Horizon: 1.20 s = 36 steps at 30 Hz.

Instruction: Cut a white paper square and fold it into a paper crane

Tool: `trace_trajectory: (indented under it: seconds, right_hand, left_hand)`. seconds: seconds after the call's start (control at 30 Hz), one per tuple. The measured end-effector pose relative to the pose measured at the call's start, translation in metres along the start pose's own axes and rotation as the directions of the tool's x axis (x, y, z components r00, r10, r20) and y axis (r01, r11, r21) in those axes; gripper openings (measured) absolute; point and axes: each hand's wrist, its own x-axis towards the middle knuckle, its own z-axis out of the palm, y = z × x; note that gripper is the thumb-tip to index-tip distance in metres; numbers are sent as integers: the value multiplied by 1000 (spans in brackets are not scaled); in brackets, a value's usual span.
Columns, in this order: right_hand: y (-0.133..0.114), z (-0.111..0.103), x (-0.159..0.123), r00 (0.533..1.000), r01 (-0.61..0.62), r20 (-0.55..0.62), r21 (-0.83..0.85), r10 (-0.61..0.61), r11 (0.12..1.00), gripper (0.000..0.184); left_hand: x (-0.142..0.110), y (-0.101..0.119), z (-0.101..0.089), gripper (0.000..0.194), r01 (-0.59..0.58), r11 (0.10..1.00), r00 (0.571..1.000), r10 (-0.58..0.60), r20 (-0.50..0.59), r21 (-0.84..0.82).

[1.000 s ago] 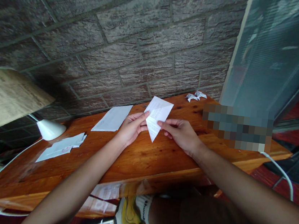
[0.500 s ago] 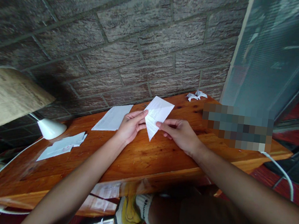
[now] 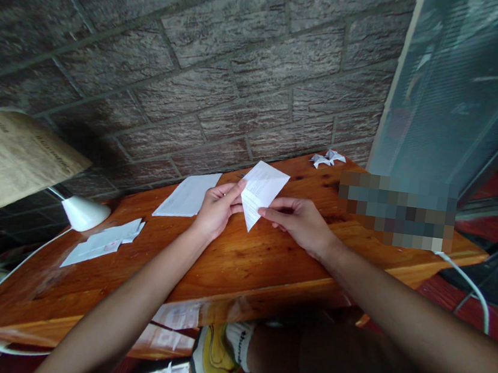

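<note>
The white sock (image 3: 237, 343) reads "thum", its ending unclear.

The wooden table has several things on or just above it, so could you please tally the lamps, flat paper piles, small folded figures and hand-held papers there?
Lamp: 1
Flat paper piles: 2
Small folded figures: 2
Hand-held paper: 1
Total: 6

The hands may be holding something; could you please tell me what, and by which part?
A paper: the left hand pinches its left edge, the right hand its lower right edge.
</note>
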Motion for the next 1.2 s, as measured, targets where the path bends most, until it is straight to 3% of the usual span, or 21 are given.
trace_trajectory:
  seconds: [0.83, 1.2]
  right_hand:
    - [1, -1, 2, 1000, -6, -7, -4, 6, 1000, 33]
    - [2, -2, 2, 1000, -15, -13, -37, 14, 999, 35]
  left_hand:
    - [0, -2, -1, 30, -13, 1000, 999, 12, 51, 13]
    - [0, -2, -1, 26, -35, 999, 999, 34, 22, 34]
